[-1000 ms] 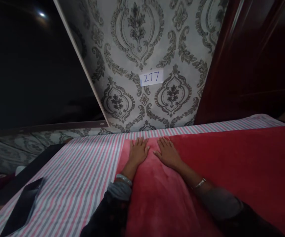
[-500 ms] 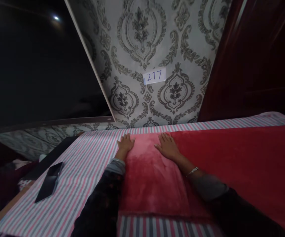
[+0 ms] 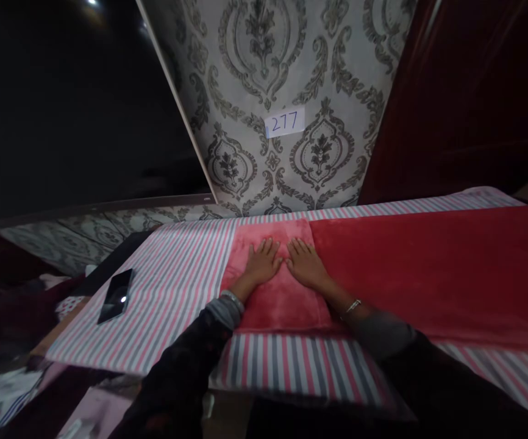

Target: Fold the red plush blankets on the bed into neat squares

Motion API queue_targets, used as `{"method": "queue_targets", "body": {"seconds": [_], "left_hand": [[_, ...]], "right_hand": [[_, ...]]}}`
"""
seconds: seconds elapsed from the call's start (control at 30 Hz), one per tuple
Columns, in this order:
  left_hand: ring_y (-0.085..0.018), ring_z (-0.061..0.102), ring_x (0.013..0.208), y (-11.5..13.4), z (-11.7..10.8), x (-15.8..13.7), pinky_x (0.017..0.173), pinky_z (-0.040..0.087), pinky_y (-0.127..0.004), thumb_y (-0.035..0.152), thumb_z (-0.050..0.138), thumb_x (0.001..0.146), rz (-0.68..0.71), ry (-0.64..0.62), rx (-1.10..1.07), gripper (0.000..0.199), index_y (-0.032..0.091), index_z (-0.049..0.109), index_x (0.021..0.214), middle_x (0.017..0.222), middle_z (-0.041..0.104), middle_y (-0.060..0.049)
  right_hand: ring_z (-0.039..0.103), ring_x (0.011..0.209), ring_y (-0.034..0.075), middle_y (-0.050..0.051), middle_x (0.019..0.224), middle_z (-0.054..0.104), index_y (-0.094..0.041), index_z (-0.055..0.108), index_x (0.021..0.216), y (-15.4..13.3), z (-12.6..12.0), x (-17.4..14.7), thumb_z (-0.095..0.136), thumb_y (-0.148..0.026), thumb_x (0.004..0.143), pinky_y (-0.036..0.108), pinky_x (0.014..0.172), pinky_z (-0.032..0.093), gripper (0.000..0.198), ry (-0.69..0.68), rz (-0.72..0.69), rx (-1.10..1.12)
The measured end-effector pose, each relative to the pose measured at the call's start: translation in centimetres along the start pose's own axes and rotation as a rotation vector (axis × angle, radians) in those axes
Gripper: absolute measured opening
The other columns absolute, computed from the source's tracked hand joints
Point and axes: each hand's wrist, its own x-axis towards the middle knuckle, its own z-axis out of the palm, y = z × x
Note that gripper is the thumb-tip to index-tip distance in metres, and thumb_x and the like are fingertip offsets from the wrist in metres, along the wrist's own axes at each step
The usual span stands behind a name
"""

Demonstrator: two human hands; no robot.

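A long red plush cloth lies across the table, with its left end showing as a lighter pinkish-red panel folded over. On that panel rests my left hand, flat with the fingers spread. Close beside it my right hand also lies flat on the panel, fingers apart, near the panel's right edge. The two thumbs almost meet. Neither hand grips anything. Under the red cloth is a striped pink, grey and white cover.
A dark phone lies on the striped cover at left. Behind the table stand a large dark screen, a patterned wall with a "277" label, and a dark red panel. Clothes and papers lie below at left.
My left hand has slid inward from the panel's left edge, nearer my right hand. Both hands have come back from the far edge. The camera view has shifted, showing more of the table's near side.
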Motion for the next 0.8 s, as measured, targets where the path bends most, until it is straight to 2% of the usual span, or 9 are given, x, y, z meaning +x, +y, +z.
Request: {"method": "queue_targets", "body": {"seconds": [0.17,0.27,0.37,0.43,0.5,0.63,0.7,0.8], "left_hand": [[-0.026,0.013,0.155,-2.9,-1.1,-1.1,0.123,0.009,-0.058,0.051,0.027,0.104,-0.108,-0.085,0.001,0.062,0.024,0.026,0.159,0.168,0.018,-0.008],[-0.027,0.014,0.155,-5.2,-2.1,-2.9,0.121,0.014,-0.061,0.049,0.028,0.103,-0.177,-0.128,0.01,0.06,0.026,0.026,0.159,0.168,0.017,-0.007],[-0.031,0.022,0.153,-6.1,-3.4,-4.9,0.117,0.022,-0.065,0.046,0.031,0.103,-0.229,-0.141,0.027,0.057,0.028,0.033,0.156,0.166,0.025,-0.008],[-0.032,0.022,0.153,-5.3,-3.9,-6.2,0.117,0.023,-0.065,0.044,0.03,0.103,-0.25,-0.119,0.039,0.055,0.025,0.037,0.154,0.165,0.026,-0.009],[-0.03,0.02,0.153,-3.4,-3.7,-7.4,0.119,0.022,-0.061,0.043,0.028,0.104,-0.21,-0.059,0.037,0.055,0.022,0.04,0.153,0.165,0.026,-0.01],[-0.027,0.02,0.154,1.2,-1.2,-9.2,0.121,0.018,-0.06,0.045,0.031,0.104,-0.015,0.054,0.005,0.057,0.022,0.034,0.156,0.165,0.028,-0.01],[-0.029,0.018,0.154,2.6,0.2,-9.7,0.12,0.018,-0.063,0.047,0.034,0.103,0.001,0.078,0.015,0.06,0.023,0.031,0.157,0.165,0.026,-0.01],[-0.03,0.018,0.154,3.0,1.2,-9.8,0.12,0.019,-0.065,0.046,0.035,0.103,-0.015,0.101,0.036,0.06,0.024,0.029,0.158,0.166,0.025,-0.01]], "right_hand": [[0.03,0.148,0.03,0.02,0.158,0.036,-0.005,0.044,0.149,0.3,0.0,0.4,0.033,-0.033,0.1,0.05,0.119,0.024,0.058,-0.034,-0.016,0.014],[0.028,0.149,0.03,0.02,0.159,0.034,-0.005,0.042,0.15,0.4,-0.2,0.6,0.032,-0.034,0.101,0.05,0.12,0.022,0.058,-0.051,-0.017,0.027],[0.032,0.147,0.03,0.021,0.157,0.038,-0.004,0.044,0.148,0.2,-1.1,0.7,0.036,-0.033,0.101,0.047,0.118,0.025,0.056,-0.102,0.001,0.042],[0.044,0.14,0.03,0.022,0.148,0.05,-0.005,0.052,0.141,-0.2,-1.9,0.2,0.038,-0.033,0.101,0.044,0.114,0.032,0.051,-0.119,0.012,0.052],[0.05,0.134,0.029,0.021,0.144,0.055,-0.008,0.054,0.139,-1.1,-2.4,-1.1,0.038,-0.034,0.101,0.042,0.111,0.036,0.049,-0.108,0.008,0.056],[0.037,0.144,0.03,0.019,0.155,0.043,-0.008,0.045,0.149,-3.1,-1.8,-5.6,0.039,-0.036,0.1,0.045,0.117,0.028,0.057,-0.013,-0.045,0.041],[0.033,0.147,0.031,0.019,0.156,0.04,-0.006,0.046,0.149,-3.7,-1.2,-7.6,0.04,-0.038,0.1,0.047,0.119,0.024,0.059,0.011,-0.05,0.032],[0.03,0.148,0.03,0.019,0.157,0.038,-0.005,0.045,0.15,-3.6,-0.7,-9.1,0.039,-0.039,0.1,0.048,0.121,0.024,0.061,0.013,-0.044,0.026]]}}
